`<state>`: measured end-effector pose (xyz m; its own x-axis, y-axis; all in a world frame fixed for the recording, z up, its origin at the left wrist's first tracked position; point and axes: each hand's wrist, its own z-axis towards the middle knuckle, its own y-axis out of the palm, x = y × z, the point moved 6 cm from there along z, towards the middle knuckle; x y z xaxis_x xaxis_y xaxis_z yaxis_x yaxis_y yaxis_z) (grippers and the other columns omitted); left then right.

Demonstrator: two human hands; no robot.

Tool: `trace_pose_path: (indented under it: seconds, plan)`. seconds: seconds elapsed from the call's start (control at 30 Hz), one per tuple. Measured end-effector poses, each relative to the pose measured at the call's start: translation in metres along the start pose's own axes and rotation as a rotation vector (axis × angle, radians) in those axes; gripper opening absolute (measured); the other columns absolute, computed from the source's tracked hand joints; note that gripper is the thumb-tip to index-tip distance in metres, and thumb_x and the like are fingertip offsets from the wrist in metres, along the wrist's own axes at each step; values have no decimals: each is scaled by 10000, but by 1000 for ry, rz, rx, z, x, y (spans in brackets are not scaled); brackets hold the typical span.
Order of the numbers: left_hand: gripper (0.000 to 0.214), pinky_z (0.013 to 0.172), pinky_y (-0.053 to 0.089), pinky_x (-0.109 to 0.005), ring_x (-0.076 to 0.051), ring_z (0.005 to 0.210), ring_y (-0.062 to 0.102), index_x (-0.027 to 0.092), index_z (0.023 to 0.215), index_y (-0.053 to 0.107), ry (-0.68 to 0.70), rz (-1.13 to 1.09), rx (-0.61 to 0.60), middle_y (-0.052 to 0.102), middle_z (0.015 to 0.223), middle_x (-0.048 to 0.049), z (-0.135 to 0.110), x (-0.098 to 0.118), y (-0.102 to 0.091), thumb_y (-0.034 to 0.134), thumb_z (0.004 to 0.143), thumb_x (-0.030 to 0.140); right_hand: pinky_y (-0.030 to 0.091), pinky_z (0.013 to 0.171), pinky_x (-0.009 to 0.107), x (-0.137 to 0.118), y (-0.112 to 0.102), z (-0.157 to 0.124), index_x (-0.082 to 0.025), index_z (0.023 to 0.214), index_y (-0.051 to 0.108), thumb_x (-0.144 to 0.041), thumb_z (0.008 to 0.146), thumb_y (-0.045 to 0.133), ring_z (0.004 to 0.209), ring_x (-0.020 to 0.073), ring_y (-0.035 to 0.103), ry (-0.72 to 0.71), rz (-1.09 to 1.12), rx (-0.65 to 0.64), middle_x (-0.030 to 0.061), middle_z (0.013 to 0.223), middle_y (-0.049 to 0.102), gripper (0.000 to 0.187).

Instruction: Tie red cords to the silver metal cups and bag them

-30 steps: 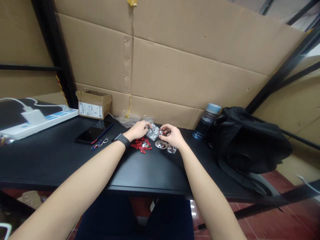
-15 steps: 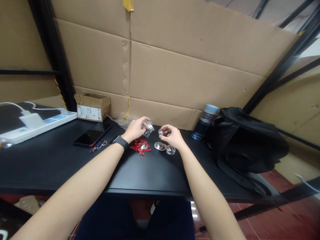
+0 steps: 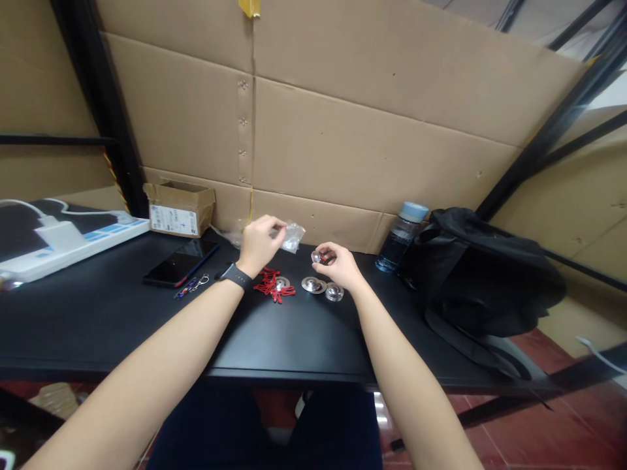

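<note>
My left hand (image 3: 263,243), with a black watch on its wrist, pinches a small clear plastic bag (image 3: 293,236) above the back of the black table. Something shiny shows in the bag, though I cannot make out what. Between the fingertips of my right hand (image 3: 339,264) is a small shiny metal disc (image 3: 316,257) with a bit of red beside it, like a finger cymbal. Below the hands lie several domed metal discs, two overlapping (image 3: 313,285) and one more (image 3: 334,292) to their right. A tangle of red cords (image 3: 269,282) partly covers another disc (image 3: 281,283).
On the left are an open cardboard box (image 3: 179,209), a black phone (image 3: 181,262), a keyring (image 3: 193,285) and a white power strip (image 3: 88,248) with plugs. A water bottle (image 3: 400,238) and a black backpack (image 3: 480,274) stand on the right. Cardboard sheets (image 3: 323,143) wall the back.
My left hand has risen a little and moved slightly back with the plastic bag. My right hand keeps almost the same place with its disc.
</note>
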<state>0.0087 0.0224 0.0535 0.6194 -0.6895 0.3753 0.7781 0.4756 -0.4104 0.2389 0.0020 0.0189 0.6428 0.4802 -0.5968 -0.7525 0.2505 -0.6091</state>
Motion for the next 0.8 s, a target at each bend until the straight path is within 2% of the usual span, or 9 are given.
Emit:
trace_pose_path:
  seconds: [0.03, 0.1, 0.23, 0.33, 0.43, 0.5, 0.63, 0.7, 0.8]
  plan:
    - [180, 952, 464, -332, -229, 1005, 670, 190, 983, 700, 7, 32, 37, 734, 1037, -78, 1, 3, -5, 530, 950, 242, 532, 754, 299, 0, 0, 0, -227, 991, 722, -265, 675, 784, 827, 188, 666, 1, 1, 0, 33, 975, 745, 324]
    - [150, 949, 454, -349, -244, 1011, 660, 198, 975, 669, 45, 103, -28, 721, 1038, -82, 3, 7, -3, 526, 931, 198, 532, 750, 298, 0, 0, 0, -228, 990, 723, -269, 671, 787, 825, 187, 666, 4, 2, -1, 32, 980, 743, 328]
    - [129, 784, 459, -322, -244, 819, 662, 226, 802, 646, 140, 190, -488, 702, 825, -55, -8, 7, 32, 578, 800, 116, 531, 747, 296, 1, -1, 0, -229, 992, 723, -269, 673, 784, 827, 185, 666, 15, 8, -3, 32, 986, 739, 327]
    - [183, 662, 434, -287, -219, 735, 662, 252, 816, 674, 171, 171, -695, 710, 777, -24, -22, 7, 51, 611, 735, 101, 529, 749, 294, 2, -2, 0, -227, 991, 720, -261, 679, 776, 830, 183, 665, 21, 13, -3, 31, 981, 736, 319]
    - [325, 625, 434, -271, -204, 748, 682, 290, 981, 720, 187, 134, -787, 746, 832, -5, -32, 11, 59, 594, 746, 104, 527, 745, 287, 2, -1, 0, -224, 985, 720, -251, 678, 771, 826, 180, 664, 21, 17, -5, 29, 970, 733, 312]
    - [338, 662, 464, -274, -214, 808, 698, 293, 1022, 746, 218, 145, -844, 763, 887, -16, -36, 16, 62, 599, 764, 133, 527, 737, 281, 2, -1, 0, -219, 983, 721, -250, 677, 771, 819, 177, 661, 20, 18, -3, 29, 964, 732, 311]
    - [205, 820, 510, -287, -235, 957, 710, 275, 986, 788, 276, 136, -918, 774, 1033, -39, -42, 23, 68, 675, 822, 324, 525, 724, 271, 3, -4, 1, -211, 971, 721, -252, 678, 768, 810, 173, 659, 20, 17, 2, 30, 953, 732, 299]
    - [227, 867, 509, -283, -225, 952, 717, 258, 964, 790, 256, 122, -925, 777, 1019, -47, -43, 23, 70, 629, 898, 404, 524, 724, 267, 3, -6, 1, -209, 965, 721, -252, 685, 764, 812, 172, 661, 20, 16, 3, 29, 952, 732, 287]
    - [313, 905, 507, -289, -219, 941, 720, 222, 947, 783, 228, 153, -913, 775, 994, -72, -42, 19, 73, 517, 989, 381, 522, 727, 265, 3, -10, 2, -206, 962, 720, -250, 694, 756, 811, 169, 661, 22, 11, 2, 29, 953, 732, 274]
